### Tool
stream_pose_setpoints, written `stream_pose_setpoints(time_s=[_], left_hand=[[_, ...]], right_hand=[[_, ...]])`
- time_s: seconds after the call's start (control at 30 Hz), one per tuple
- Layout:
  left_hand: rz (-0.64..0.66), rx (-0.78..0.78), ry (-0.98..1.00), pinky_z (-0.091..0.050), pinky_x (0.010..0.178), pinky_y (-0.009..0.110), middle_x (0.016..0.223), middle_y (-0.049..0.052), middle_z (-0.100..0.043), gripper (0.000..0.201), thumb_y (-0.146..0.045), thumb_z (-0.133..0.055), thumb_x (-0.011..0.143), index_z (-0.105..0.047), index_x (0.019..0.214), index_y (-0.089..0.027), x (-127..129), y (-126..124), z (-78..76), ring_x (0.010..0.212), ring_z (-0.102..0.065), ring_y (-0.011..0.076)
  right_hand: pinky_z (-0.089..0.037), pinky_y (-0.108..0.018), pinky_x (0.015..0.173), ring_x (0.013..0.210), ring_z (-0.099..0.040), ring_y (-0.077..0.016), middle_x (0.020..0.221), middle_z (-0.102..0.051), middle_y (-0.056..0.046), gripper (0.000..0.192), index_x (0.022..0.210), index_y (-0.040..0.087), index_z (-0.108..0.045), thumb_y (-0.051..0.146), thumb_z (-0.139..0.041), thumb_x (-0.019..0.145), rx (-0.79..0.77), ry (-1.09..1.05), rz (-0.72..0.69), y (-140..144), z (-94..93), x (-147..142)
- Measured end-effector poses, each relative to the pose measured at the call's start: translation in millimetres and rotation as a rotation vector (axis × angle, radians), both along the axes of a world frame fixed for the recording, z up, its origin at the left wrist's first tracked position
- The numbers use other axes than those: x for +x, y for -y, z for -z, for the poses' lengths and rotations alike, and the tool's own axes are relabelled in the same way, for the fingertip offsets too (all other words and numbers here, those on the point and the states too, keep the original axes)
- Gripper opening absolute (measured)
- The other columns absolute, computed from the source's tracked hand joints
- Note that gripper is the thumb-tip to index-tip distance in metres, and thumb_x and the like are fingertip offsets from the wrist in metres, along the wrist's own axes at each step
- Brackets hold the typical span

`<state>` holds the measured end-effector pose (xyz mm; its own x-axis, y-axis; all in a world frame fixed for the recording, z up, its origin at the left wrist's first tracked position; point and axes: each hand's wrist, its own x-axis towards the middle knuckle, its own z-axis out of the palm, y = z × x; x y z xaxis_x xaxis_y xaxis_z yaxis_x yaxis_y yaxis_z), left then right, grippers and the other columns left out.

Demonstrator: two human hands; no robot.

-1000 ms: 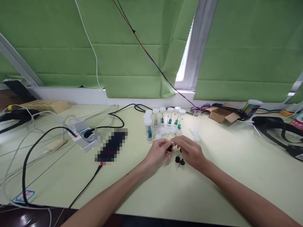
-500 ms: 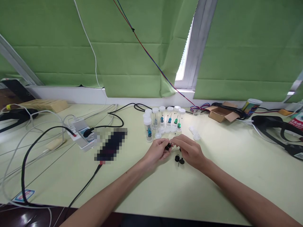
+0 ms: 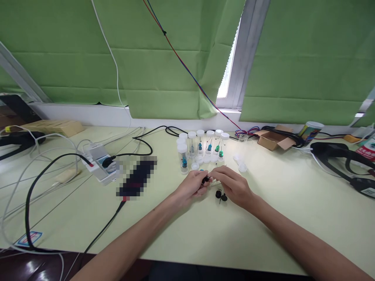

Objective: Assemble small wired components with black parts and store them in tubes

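Note:
My left hand (image 3: 191,186) pinches a small black part (image 3: 206,180) between thumb and fingers over the pale green table (image 3: 263,218). My right hand (image 3: 233,184) meets it from the right, fingertips closed on the same piece or on something thin attached to it. Two more small black parts (image 3: 221,195) lie on the table just under my right hand. Behind both hands stands a cluster of clear vials with white caps (image 3: 202,149), several holding blue or green pieces. Loose white caps (image 3: 241,168) lie to their right.
A white power strip (image 3: 98,166) with black and white cables sits at the left, a blurred dark object (image 3: 136,178) beside it. A small cardboard box (image 3: 274,141), a cup (image 3: 312,131) and black cables lie at the back right. Green blinds hang behind.
Both hands have stayed together at the same spot, shifting only slightly toward the vials. The view has tilted a little.

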<state>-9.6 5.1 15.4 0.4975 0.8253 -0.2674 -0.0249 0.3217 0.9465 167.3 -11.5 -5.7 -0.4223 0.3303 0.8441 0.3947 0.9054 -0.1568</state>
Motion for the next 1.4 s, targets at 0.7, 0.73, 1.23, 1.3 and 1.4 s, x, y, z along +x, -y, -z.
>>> stream_pose_setpoints(time_s=[0.7, 0.73, 1.23, 1.3, 1.4], left_hand=[[-0.128, 0.121, 0.208, -0.032, 0.044, 0.018, 0.076, 0.001, -0.056, 0.029, -0.042, -0.068, 0.081, -0.059, 0.078, -0.015, 1.2, -3.8, 2.7, 0.052, -0.048, 0.0046], [-0.124, 0.125, 0.207, -0.033, 0.044, 0.018, 0.076, 0.001, -0.056, 0.028, -0.041, -0.068, 0.081, -0.059, 0.078, -0.015, 1.4, -3.2, 2.0, 0.052, -0.049, 0.0047], [-0.148, 0.182, 0.205, -0.037, 0.046, 0.020, 0.075, 0.002, -0.056, 0.029, -0.042, -0.065, 0.083, -0.066, 0.083, -0.014, 2.4, -6.2, 6.1, 0.050, -0.047, 0.0046], [-0.152, 0.188, 0.204, -0.036, 0.046, 0.020, 0.076, 0.002, -0.056, 0.029, -0.043, -0.065, 0.083, -0.066, 0.082, -0.014, 2.3, -5.9, 5.5, 0.050, -0.046, 0.0045], [-0.157, 0.205, 0.181, -0.036, 0.046, 0.020, 0.077, 0.003, -0.057, 0.031, -0.044, -0.065, 0.082, -0.064, 0.078, -0.014, 2.0, -5.4, 4.5, 0.049, -0.046, 0.0048]], right_hand=[[-0.056, -0.033, 0.067, 0.078, -0.066, -0.0181, 0.086, -0.072, -0.007, 0.022, 0.096, 0.021, -0.070, 0.007, -0.055, 0.091, -0.084, -0.186, 0.140, -1.8, 0.7, -0.6], [-0.055, -0.033, 0.065, 0.075, -0.065, -0.0181, 0.083, -0.072, -0.007, 0.022, 0.095, 0.022, -0.070, 0.007, -0.055, 0.091, -0.084, -0.185, 0.143, -2.0, 0.5, -0.6], [-0.054, -0.033, 0.068, 0.077, -0.065, -0.0188, 0.088, -0.072, -0.008, 0.017, 0.100, 0.020, -0.072, 0.017, -0.058, 0.091, -0.244, -0.201, 0.077, 2.0, -4.1, -1.8], [-0.055, -0.032, 0.069, 0.078, -0.066, -0.0181, 0.089, -0.072, -0.008, 0.018, 0.099, 0.020, -0.072, 0.018, -0.056, 0.093, -0.275, -0.207, 0.080, 2.4, -3.9, -1.6], [-0.055, -0.029, 0.067, 0.075, -0.066, -0.0167, 0.089, -0.071, -0.007, 0.019, 0.099, 0.020, -0.072, 0.018, -0.055, 0.093, -0.316, -0.220, 0.099, 2.3, -2.2, -1.3]])
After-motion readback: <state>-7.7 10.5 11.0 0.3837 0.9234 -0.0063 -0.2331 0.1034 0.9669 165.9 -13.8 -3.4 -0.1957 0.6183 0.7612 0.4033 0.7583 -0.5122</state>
